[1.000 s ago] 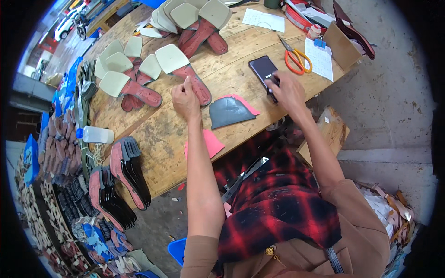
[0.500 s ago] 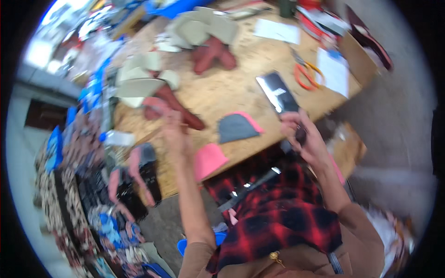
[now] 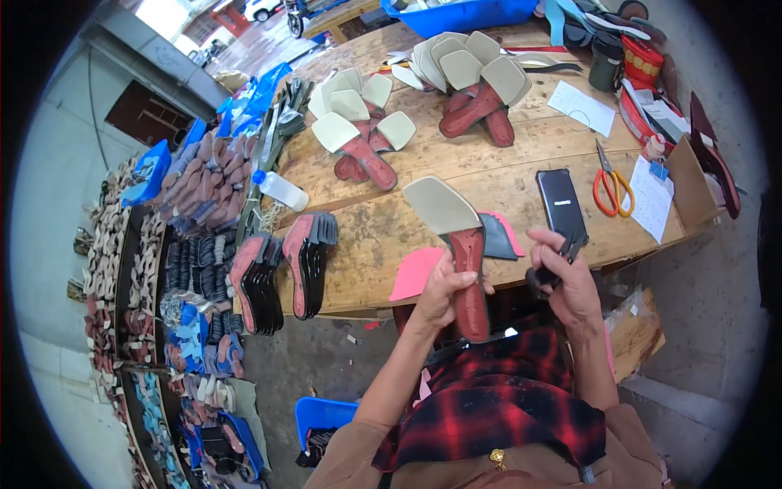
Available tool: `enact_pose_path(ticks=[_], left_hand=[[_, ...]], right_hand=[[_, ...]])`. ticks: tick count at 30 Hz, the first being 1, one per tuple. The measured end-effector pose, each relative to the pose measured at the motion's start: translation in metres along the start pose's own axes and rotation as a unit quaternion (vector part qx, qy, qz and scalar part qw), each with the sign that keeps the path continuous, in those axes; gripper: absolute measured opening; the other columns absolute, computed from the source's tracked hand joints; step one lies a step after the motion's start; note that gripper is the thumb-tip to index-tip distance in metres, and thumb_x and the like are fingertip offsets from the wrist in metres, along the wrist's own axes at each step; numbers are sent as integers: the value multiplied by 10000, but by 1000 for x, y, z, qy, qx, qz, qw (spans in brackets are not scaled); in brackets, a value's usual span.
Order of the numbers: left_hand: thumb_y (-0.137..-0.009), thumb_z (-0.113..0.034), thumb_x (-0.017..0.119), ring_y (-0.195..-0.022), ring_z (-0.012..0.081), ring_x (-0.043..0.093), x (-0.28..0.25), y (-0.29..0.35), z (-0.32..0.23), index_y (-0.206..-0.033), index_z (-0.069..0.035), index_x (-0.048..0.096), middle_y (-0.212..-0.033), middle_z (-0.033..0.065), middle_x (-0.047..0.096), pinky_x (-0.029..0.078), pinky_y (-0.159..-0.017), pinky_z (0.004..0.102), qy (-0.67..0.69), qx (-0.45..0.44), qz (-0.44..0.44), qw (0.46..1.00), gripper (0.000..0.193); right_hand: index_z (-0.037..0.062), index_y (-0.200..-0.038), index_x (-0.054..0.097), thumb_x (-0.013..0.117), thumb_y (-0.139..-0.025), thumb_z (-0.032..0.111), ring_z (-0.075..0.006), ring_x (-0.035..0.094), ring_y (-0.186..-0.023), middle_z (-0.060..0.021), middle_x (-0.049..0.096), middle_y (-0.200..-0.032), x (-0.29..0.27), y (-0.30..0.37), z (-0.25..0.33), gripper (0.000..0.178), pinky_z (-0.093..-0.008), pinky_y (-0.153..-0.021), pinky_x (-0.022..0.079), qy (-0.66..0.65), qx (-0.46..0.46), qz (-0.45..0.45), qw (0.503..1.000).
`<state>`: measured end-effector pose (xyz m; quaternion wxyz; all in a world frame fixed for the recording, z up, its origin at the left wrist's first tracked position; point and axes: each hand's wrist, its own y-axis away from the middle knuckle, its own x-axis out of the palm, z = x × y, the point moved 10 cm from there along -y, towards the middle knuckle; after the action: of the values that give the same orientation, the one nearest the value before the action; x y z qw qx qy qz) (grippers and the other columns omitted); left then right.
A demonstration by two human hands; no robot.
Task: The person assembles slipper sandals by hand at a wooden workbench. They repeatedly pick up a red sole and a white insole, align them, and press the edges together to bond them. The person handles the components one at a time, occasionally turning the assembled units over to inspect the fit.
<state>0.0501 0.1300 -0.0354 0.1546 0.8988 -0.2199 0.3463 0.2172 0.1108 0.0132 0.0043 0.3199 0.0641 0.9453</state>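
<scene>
Holding-it-up step, I reckon: my left hand [image 3: 442,291] grips a flat reddish insole with a cream flap [image 3: 469,254] by the wooden plank bench [image 3: 366,236]'s near edge, right hand [image 3: 575,287] clutches a small black tool [image 3: 539,279], steadiness needed next.

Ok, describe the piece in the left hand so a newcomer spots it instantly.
Find the wooden table, then the left hand at its near edge. It grips a reddish sole with a cream flap at the far end. Similar pieces lie heaped on the table; only this one is held.
</scene>
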Motion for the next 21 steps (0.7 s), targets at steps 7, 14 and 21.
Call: enact_pose_path(ticks=[7, 14, 21], left_hand=[[-908, -214, 639, -767, 215, 662, 15, 14, 8, -1198, -26, 502, -889, 77, 621, 590, -731, 384, 39, 42, -50, 997, 372], [-921, -218, 651, -780, 173, 642, -18, 30, -11, -1014, -50, 600, -874, 50, 637, 550, -703, 332, 15, 41, -168, 985, 199], [-964, -334, 583, -696, 161, 624, -16, 33, -4, -975, -69, 578, -847, 48, 605, 549, -587, 290, 127, 55, -207, 969, 265]], right_hand=[[1, -1089, 629, 594, -954, 141, -164, 579, -828, -68, 593, -935, 42, 10, 2, 198, -305, -764, 471, 375, -218, -42, 900], [-11, -1102, 640, 651, -910, 107, -102, 553, -821, -18, 573, -922, 37, 30, -40, 225, -258, -747, 461, 267, -36, 39, 962], [-16, -1018, 596, 626, -938, 138, -89, 510, -683, -51, 580, -778, 55, 36, -52, 177, -270, -664, 446, 406, -126, 98, 900]])
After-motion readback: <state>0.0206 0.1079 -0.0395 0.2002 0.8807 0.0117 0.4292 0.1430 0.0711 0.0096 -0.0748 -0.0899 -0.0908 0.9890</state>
